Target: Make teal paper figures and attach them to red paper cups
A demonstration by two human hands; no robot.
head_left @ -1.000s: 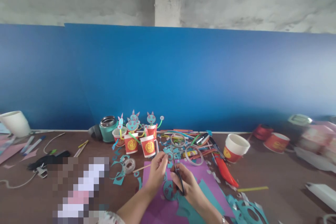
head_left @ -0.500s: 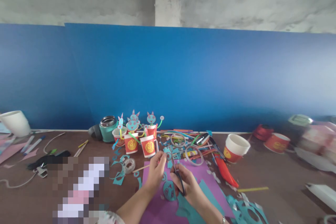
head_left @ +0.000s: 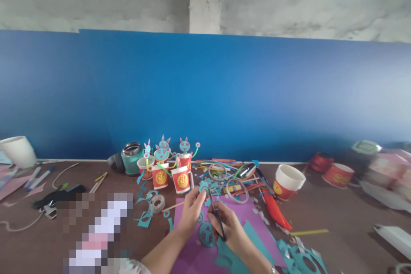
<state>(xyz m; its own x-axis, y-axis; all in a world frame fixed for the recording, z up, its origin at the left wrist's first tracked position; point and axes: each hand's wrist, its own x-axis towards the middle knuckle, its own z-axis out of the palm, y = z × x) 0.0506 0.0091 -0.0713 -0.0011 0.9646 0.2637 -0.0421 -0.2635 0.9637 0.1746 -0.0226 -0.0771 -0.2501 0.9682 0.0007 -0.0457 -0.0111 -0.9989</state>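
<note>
My right hand (head_left: 226, 220) is closed round the handles of dark-handled scissors (head_left: 219, 221), whose blades point up and away. A small blue paper piece (head_left: 203, 186) is pinched at the fingertips of my left hand (head_left: 193, 207), right beside the blades. Below my hands, a round blue paper face (head_left: 206, 234) with drawn features lies on a purple sheet (head_left: 189, 257). A larger blue sheet (head_left: 253, 239) lies partly under my right wrist. Whether the blades touch the paper piece I cannot tell.
Several red-and-white paper cups (head_left: 160, 176) with blue animal faces stand behind my left hand. Near them are a tape roll (head_left: 157, 203) and a teal flask (head_left: 132, 158). Straws and pens lie behind my hands. Stacked cups (head_left: 289, 181) and blue offcuts (head_left: 302, 257) are on the right.
The paper piece in my left fingers has turned and shows more clearly beside the blades. Both hands have shifted very slightly; everything else stays in place.
</note>
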